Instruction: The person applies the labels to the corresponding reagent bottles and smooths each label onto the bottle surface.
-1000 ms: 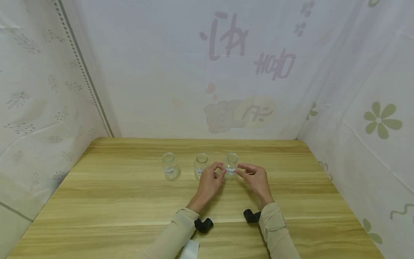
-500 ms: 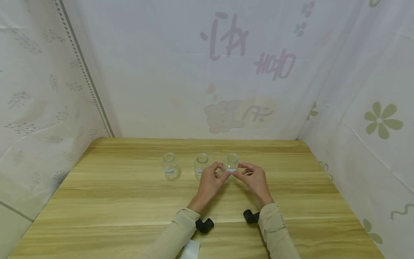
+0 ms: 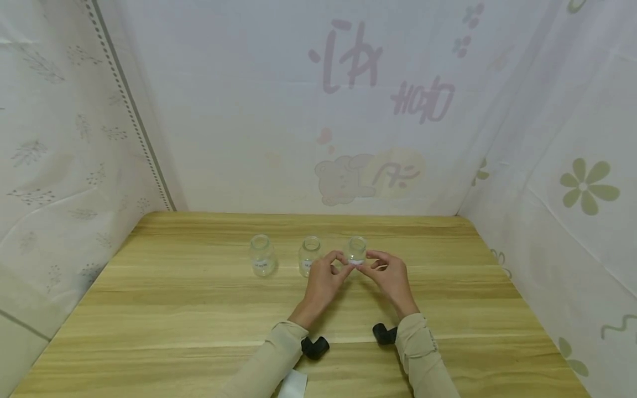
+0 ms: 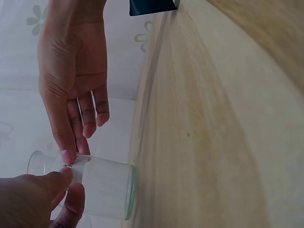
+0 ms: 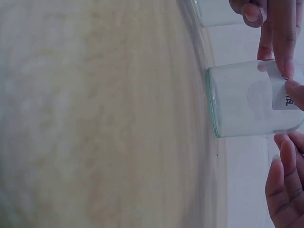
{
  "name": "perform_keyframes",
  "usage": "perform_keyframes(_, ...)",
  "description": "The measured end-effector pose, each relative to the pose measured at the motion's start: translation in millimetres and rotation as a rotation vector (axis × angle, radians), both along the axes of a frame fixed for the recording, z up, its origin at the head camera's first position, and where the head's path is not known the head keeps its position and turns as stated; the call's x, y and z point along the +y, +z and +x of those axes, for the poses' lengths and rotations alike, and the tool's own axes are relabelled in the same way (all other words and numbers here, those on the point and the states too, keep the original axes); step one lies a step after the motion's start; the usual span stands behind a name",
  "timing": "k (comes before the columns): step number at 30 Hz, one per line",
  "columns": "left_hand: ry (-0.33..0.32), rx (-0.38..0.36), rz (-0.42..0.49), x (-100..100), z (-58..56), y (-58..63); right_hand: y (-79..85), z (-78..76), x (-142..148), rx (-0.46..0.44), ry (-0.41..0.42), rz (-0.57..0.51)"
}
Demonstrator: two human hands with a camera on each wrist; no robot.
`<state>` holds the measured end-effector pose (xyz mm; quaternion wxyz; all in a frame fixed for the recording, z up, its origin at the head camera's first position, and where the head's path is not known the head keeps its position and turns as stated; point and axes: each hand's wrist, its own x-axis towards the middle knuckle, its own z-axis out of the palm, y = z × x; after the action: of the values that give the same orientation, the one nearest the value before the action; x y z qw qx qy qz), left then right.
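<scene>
An open, clear glass jar [image 3: 356, 249] stands upright on the wooden table [image 3: 199, 309], at the right end of a row. Across its front is a white label [image 5: 281, 90] with dark lettering. My left hand [image 3: 322, 282] holds the jar from the left, its thumb pressing on the label. From the right, my right hand [image 3: 393, 278] holds it too, with the index finger at the jar's side. Both thumb tips meet at the label and partly cover its print. In the left wrist view, the right hand's other fingers [image 4: 88, 116] extend loosely.
Two similar labelled jars stand to the left: a middle jar [image 3: 309, 251], partly behind my left hand, and a far-left jar [image 3: 262, 257]. A white paper piece [image 3: 293, 384] lies beside my left sleeve. Black angled pieces [image 3: 315, 348] sit at both wrists. Patterned cloth [image 3: 239, 138] surrounds the table.
Both thumbs have moved inward along the label from its two ends and now meet at its middle. The jars stay where they were.
</scene>
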<state>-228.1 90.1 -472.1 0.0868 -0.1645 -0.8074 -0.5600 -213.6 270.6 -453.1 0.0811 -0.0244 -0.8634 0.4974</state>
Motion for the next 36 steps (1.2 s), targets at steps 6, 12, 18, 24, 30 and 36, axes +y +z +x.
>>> perform_keyframes(6, 0.001, 0.024, -0.009, -0.3, -0.6, -0.7, 0.7, -0.2, 1.4, -0.005, 0.003, 0.015)
perform_keyframes(12, -0.02, 0.003, -0.013, 0.0, -2.0, -1.2, 1.1, -1.3, 3.3, -0.008, 0.003, 0.018)
perform_keyframes(18, -0.055, -0.05, 0.007, -1.0, -1.6, -1.0, 2.1, -1.4, 3.7, 0.003, 0.012, 0.007)
perform_keyframes(24, -0.062, -0.051, 0.01, -1.2, -1.3, -0.1, 2.5, -2.3, 4.9, 0.017, 0.016, 0.016)
perform_keyframes(30, -0.058, -0.058, 0.014, -0.9, -0.8, 0.7, 3.5, -1.9, 4.8, 0.018, 0.015, 0.023)
perform_keyframes(36, -0.058, -0.061, 0.017, -0.9, -0.6, 0.2, 2.7, -1.6, 5.2, 0.015, 0.017, 0.028)
